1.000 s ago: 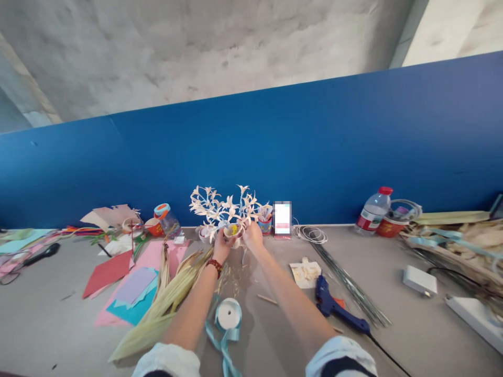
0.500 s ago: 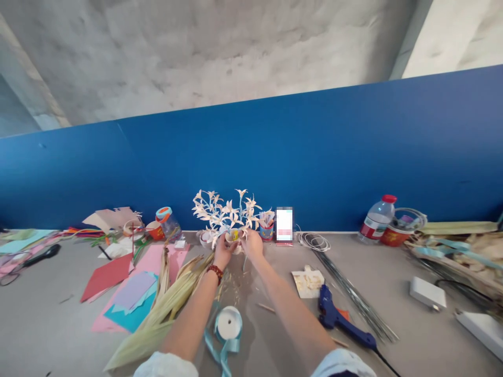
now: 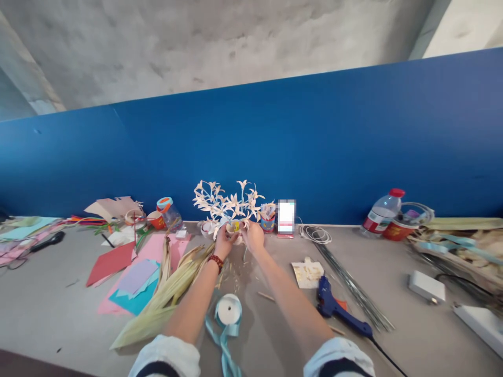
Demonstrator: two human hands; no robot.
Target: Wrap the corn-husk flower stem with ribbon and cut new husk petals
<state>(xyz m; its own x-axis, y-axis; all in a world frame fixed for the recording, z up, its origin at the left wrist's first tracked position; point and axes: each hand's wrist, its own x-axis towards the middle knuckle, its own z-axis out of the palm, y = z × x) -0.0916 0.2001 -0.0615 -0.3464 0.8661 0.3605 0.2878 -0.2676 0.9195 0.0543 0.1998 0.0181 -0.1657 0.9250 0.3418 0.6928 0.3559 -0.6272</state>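
Both hands are stretched out to the small round pot [image 3: 232, 228], pale with a yellow patch, at the back of the table. My left hand [image 3: 225, 243] has its fingers closed around the left side. At the right side, my right hand [image 3: 254, 238] is closed too, its fingertips partly hidden. Pale cream artificial flowers [image 3: 234, 205] on light-blue stems rise above and behind my hands. Another small pale pot [image 3: 206, 227] stands just to the left. Dried corn husks [image 3: 176, 280] lie beside my left forearm, and a spool of light-blue ribbon [image 3: 228, 310] lies between my arms.
Right of my arm lie a blue glue gun [image 3: 338, 309], a stained white card [image 3: 307, 273] and thin metal wires [image 3: 353, 285]. A pen cup [image 3: 268, 222] and phone [image 3: 286, 217] stand behind. Coloured paper [image 3: 112, 262] lies left; a water bottle [image 3: 382, 213] stands right. A blue partition [image 3: 251, 131] closes the back.
The camera has tilted slightly, so the table sits a little higher in view and its front edge shows at lower left. Both hands stay at the pot, with little visible movement.
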